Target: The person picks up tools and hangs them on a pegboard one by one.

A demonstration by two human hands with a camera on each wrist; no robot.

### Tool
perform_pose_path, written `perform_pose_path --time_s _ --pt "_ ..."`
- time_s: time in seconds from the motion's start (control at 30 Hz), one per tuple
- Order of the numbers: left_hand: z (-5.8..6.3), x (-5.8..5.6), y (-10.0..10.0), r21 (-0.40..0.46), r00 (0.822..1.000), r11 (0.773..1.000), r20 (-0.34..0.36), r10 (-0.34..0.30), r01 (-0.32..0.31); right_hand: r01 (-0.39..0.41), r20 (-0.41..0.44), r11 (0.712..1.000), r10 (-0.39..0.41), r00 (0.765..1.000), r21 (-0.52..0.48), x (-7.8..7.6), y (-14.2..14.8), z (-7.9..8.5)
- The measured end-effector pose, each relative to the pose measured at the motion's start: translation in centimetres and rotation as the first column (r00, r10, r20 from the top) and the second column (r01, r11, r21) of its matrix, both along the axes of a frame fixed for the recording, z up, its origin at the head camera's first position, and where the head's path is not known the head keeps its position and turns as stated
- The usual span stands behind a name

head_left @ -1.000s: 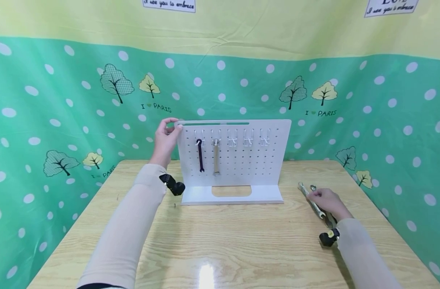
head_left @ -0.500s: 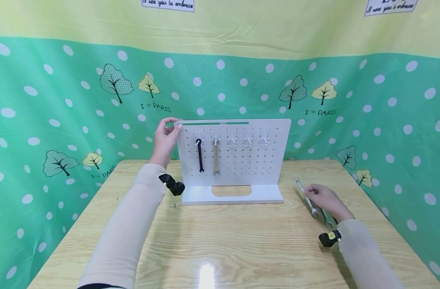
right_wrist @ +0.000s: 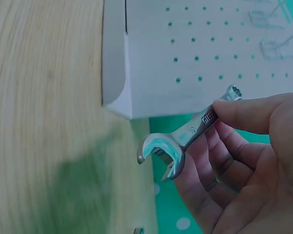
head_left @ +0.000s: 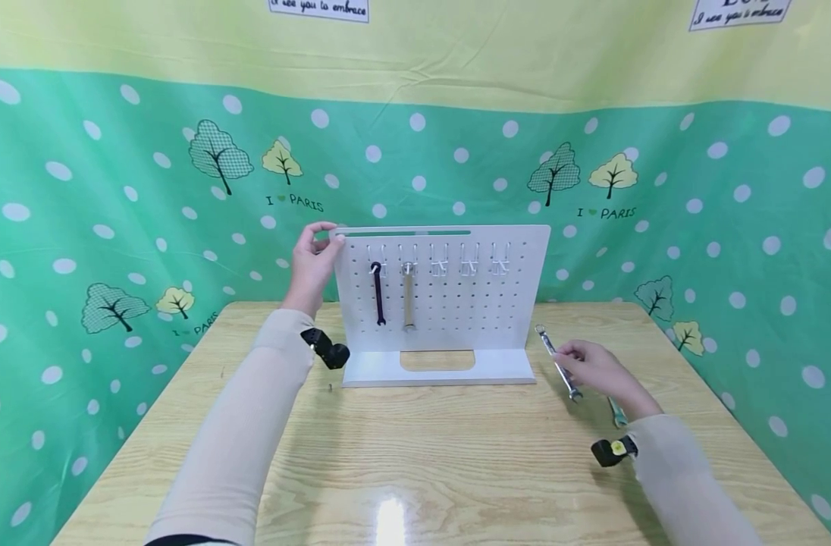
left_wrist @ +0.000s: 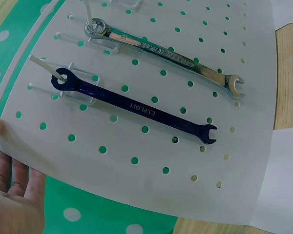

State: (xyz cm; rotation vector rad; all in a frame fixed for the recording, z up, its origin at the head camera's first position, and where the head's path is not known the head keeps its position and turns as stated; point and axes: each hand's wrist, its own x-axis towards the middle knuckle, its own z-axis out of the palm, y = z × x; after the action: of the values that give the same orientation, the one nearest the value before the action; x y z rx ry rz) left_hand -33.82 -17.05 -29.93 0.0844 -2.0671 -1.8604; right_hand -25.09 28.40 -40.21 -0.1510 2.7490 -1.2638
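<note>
My left hand (head_left: pixel 311 269) pinches the upper left corner of a white pegboard (head_left: pixel 456 318), thumb in front and fingers behind. A dark blue combination wrench (left_wrist: pixel 136 105) and a silver combination wrench (left_wrist: pixel 161 53) hang on its two leftmost hooks. To the right of the board, my right hand (head_left: pixel 600 371) holds another silver combination wrench (right_wrist: pixel 185 134) by the shank, between thumb and fingers. Its open end points toward the right wrist camera, its ring end away. One more wrench (head_left: pixel 617 412) lies on the table, partly hidden below the right wrist.
Three more clear hooks (head_left: pixel 468 265) line the board to the right of the hanging wrenches. The board's base (head_left: pixel 504 368) stands on a wooden table (head_left: pixel 415 455). Behind it and at both sides hangs a green and yellow printed cloth (head_left: pixel 415 152).
My right hand has drawn one silver wrench away from the other on the table, then lifted it leftward toward the board. The left hand stays on the board's corner.
</note>
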Motion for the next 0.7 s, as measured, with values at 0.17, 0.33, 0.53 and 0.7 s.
perform_pose_path --time_s 0.17,0.33,0.53,0.7 --pt "0.1 0.2 0.0 0.003 1.0 1.0 -0.005 -0.007 0.007 -0.056 -0.027 0.997 0.054 0.998 -0.05 0.0 -1.3 0.7" --pt "0.2 0.2 0.0 -0.003 1.0 1.0 -0.004 -0.009 0.009 -0.101 -0.063 0.993 0.097 0.993 -0.065 -0.3 -2.6 1.1" --pt "0.1 0.2 0.0 -0.004 1.0 1.0 -0.007 -0.007 0.007 -0.128 -0.091 0.989 0.121 0.988 -0.076 -0.7 -4.7 1.4" --pt "0.1 0.2 0.0 -0.002 1.0 1.0 -0.006 -0.011 0.011 -0.143 -0.121 0.984 0.129 0.984 -0.109 -0.9 -6.8 1.4"
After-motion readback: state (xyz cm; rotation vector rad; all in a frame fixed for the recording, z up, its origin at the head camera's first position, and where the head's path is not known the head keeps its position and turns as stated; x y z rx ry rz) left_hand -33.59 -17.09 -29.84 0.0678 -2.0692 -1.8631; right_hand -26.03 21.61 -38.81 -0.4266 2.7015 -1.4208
